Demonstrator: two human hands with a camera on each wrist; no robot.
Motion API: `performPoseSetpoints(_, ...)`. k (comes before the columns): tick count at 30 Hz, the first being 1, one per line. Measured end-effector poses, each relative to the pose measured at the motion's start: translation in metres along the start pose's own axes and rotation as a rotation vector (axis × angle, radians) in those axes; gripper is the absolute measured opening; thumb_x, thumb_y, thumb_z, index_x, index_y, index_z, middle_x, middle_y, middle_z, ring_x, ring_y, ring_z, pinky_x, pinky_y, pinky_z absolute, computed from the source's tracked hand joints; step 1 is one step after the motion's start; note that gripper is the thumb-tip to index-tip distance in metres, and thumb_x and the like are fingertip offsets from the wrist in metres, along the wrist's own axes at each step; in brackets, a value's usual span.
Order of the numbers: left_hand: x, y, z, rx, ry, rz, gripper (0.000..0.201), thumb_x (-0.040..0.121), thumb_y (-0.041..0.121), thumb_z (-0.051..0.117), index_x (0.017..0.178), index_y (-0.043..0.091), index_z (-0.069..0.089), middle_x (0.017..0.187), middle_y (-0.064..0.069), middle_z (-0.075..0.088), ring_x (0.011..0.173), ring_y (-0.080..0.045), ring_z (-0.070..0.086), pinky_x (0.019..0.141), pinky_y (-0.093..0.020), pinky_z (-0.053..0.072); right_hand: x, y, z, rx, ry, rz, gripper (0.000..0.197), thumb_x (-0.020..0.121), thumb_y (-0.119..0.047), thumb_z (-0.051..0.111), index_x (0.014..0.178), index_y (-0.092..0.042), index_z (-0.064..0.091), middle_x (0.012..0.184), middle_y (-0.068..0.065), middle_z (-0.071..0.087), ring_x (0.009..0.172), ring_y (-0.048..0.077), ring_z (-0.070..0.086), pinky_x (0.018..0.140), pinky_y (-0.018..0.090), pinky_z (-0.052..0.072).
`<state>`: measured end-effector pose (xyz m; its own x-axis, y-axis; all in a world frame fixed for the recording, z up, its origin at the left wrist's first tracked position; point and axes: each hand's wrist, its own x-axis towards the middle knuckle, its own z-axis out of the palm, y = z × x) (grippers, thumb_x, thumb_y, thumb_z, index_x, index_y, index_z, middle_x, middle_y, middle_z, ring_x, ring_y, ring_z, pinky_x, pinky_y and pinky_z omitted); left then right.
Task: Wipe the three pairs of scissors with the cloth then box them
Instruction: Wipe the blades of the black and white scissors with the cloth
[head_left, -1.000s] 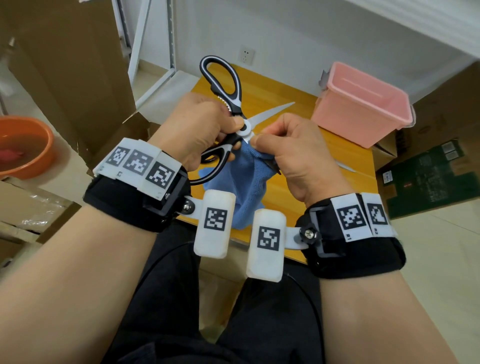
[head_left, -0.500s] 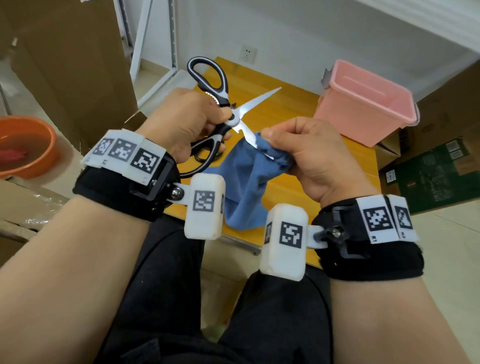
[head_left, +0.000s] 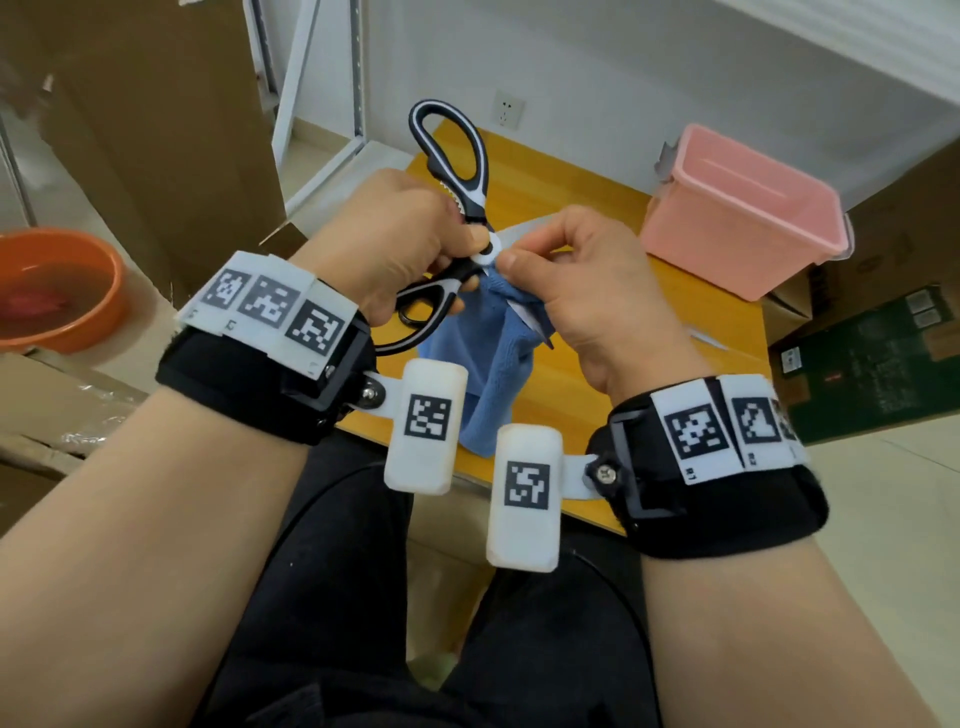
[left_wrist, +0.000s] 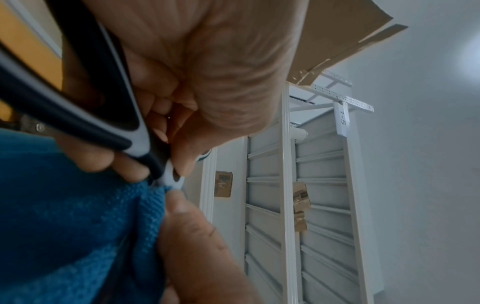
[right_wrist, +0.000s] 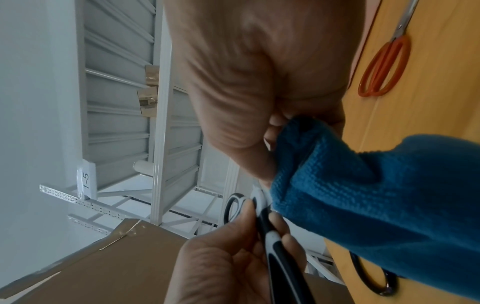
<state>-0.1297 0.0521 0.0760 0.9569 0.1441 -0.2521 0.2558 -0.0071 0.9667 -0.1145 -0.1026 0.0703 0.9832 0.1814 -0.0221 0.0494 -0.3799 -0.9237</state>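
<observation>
Wiping step in hand: the scissors (head_left: 451, 171) are gripped at the handles by the left hand (head_left: 395, 244), above the table (head_left: 582, 374). The cloth (head_left: 475, 364) is pinched round one blade by the right hand (head_left: 582, 291), at the pivot. Next, a stroke tipward is likely called for; the box (head_left: 743, 208) waits nearby.

The scissors (head_left: 457, 171) have black handles edged in white. The cloth (head_left: 483, 353) below them is blue, deeper teal in the wrist views. To the right of the scissors stands a pink box (head_left: 737, 228) on a yellow-orange table (head_left: 571, 192). Second scissors (right_wrist: 384, 67) have orange handles. Left of the scissors sits an orange basin (head_left: 62, 291).
</observation>
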Motion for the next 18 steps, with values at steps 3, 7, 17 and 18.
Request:
performPoseSetpoints(3, 0.001, -0.002, 0.0, -0.031, 0.041, 0.003, 0.013, 0.088, -0.001, 0.066, 0.076, 0.0, 0.061, 0.069, -0.019, 0.062, 0.057, -0.027, 0.066, 0.053, -0.037, 0.056, -0.003, 0.005, 0.001, -0.002, 0.017, 0.034, 0.022, 0.087, -0.01, 0.073, 0.074, -0.019, 0.058, 0.074, 0.001, 0.064, 0.065, 0.011, 0.059, 0.058, 0.025, 0.049)
performPoseSetpoints(7, 0.0, -0.006, -0.001, -0.064, 0.066, -0.005, 0.008, 0.087, -0.003, 0.067, 0.08, -0.002, 0.062, 0.066, -0.019, 0.063, 0.057, -0.028, 0.066, 0.055, -0.041, 0.058, -0.005, 0.006, 0.0, -0.024, -0.004, 0.044, 0.026, 0.086, -0.008, 0.074, 0.071, -0.02, 0.056, 0.069, -0.002, 0.059, 0.058, 0.006, 0.054, 0.053, 0.022, 0.045)
performPoseSetpoints(17, -0.003, -0.006, -0.001, -0.099, 0.059, -0.024, 0.01, 0.086, -0.005, 0.066, 0.095, -0.005, 0.062, 0.056, -0.014, 0.062, 0.051, -0.026, 0.064, 0.052, -0.04, 0.057, -0.01, 0.007, -0.008, -0.056, -0.043, 0.061, 0.027, 0.082, -0.007, 0.077, 0.069, -0.02, 0.058, 0.067, -0.002, 0.06, 0.06, 0.011, 0.055, 0.057, 0.027, 0.047)
performPoseSetpoints(18, -0.003, -0.005, -0.001, -0.102, 0.057, -0.028, 0.011, 0.086, -0.005, 0.066, 0.097, -0.005, 0.062, 0.054, -0.013, 0.061, 0.05, -0.026, 0.064, 0.052, -0.04, 0.058, -0.01, 0.007, -0.009, -0.058, -0.046, 0.059, 0.027, 0.082, -0.007, 0.077, 0.069, -0.02, 0.058, 0.068, -0.001, 0.06, 0.062, 0.012, 0.055, 0.058, 0.029, 0.048)
